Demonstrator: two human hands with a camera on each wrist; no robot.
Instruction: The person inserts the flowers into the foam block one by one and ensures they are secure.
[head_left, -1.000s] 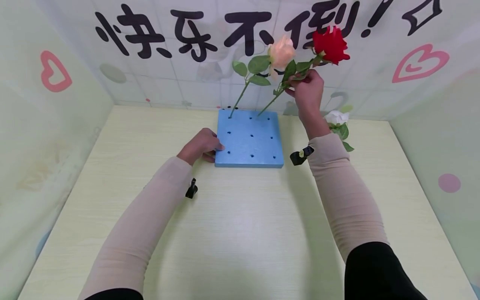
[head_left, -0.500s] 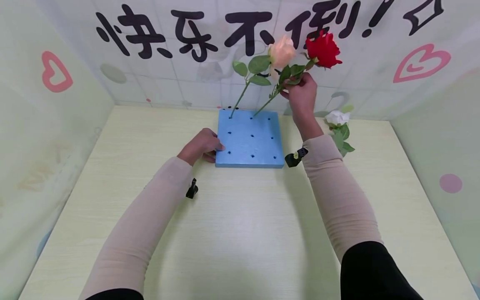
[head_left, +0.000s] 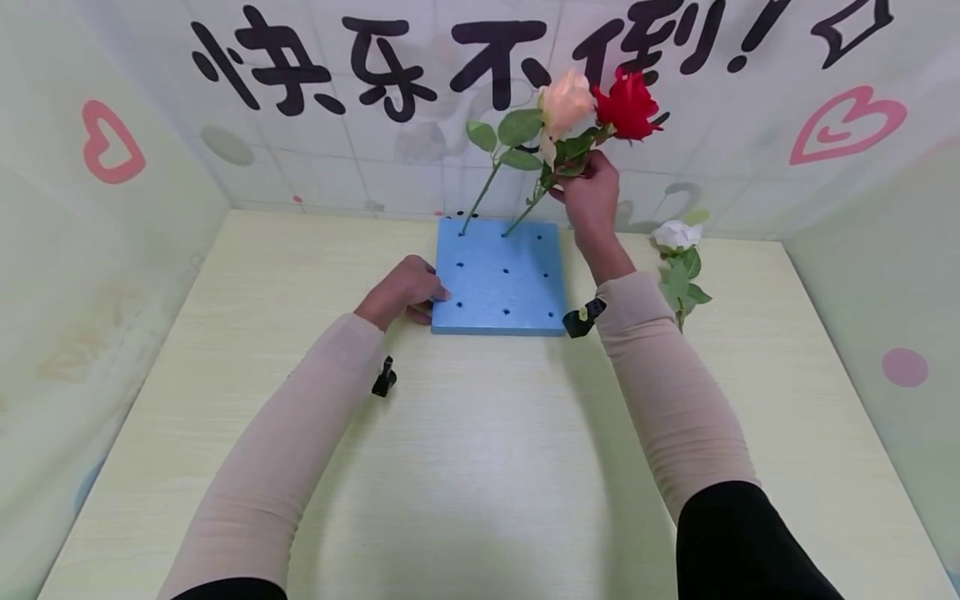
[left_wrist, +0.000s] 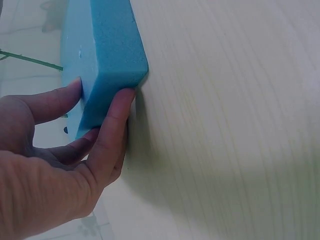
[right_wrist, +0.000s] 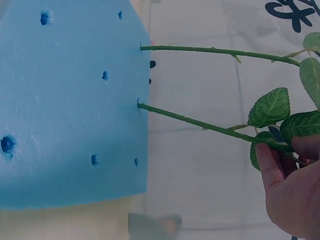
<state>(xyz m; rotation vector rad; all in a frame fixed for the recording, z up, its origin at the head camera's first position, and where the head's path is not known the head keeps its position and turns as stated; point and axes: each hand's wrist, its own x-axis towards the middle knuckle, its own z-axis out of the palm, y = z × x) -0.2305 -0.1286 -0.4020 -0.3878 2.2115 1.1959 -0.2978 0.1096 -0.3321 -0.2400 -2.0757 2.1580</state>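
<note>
A blue foam board [head_left: 487, 287] with several small holes lies on the table. My left hand [head_left: 405, 290] grips its left edge; in the left wrist view the thumb [left_wrist: 60, 100] is on the top face and the fingers are against the side. My right hand [head_left: 594, 196] pinches the stem of a red rose [head_left: 628, 107] among its leaves. That stem [right_wrist: 195, 121] slants down, its lower end at the back middle hole. Beside it a peach rose [head_left: 566, 102] stands tilted in the back left hole, its stem [right_wrist: 215, 50] running parallel in the right wrist view.
A white rose [head_left: 678, 235] with green leaves lies on the table [head_left: 480, 467] to the right, partly behind my right forearm. Just behind the board rises a printed backdrop [head_left: 337, 167] with large black characters. Side panels [head_left: 885, 275] flank the table.
My right hand has moved left and slightly down with the red rose, and its stem end has come to the back middle hole. The left hand has stayed on the board.
</note>
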